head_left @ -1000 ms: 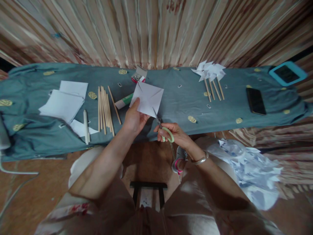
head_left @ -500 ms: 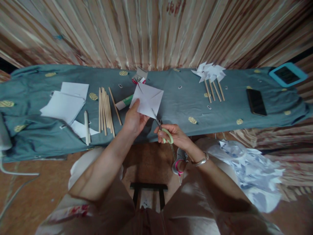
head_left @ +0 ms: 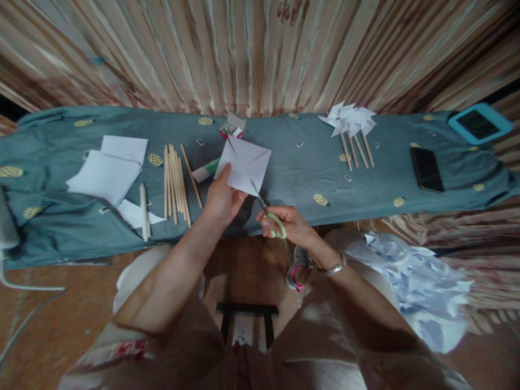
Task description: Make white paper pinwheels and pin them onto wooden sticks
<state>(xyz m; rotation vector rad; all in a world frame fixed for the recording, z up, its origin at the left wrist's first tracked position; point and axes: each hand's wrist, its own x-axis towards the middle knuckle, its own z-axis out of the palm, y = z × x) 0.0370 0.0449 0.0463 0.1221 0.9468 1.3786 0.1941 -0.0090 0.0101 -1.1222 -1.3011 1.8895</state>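
A square sheet of white paper (head_left: 245, 161) with slits running in from its corners is pinched at its lower left in my left hand (head_left: 224, 199). My right hand (head_left: 287, 223) grips the pale green handles of a pair of scissors (head_left: 277, 226). The scissor blades lie at the paper's lower right corner, on a cut line there. Behind the sheet, a small red and white box of metal pins (head_left: 231, 131) and a green and white tube (head_left: 206, 170) are partly covered.
Several wooden sticks (head_left: 174, 184), a white pen-like tool (head_left: 144, 211) and stacked paper sheets (head_left: 104, 172) lie left on the cloth-covered table (head_left: 284, 200). Paper pinwheels (head_left: 349, 119), a phone (head_left: 426, 169) and a blue-framed device (head_left: 479, 123) lie right. White paper pieces (head_left: 422, 287) pile up below.
Almost nothing differs. The paper and both hands have shifted very slightly left; the scissors stay at the same corner cut.
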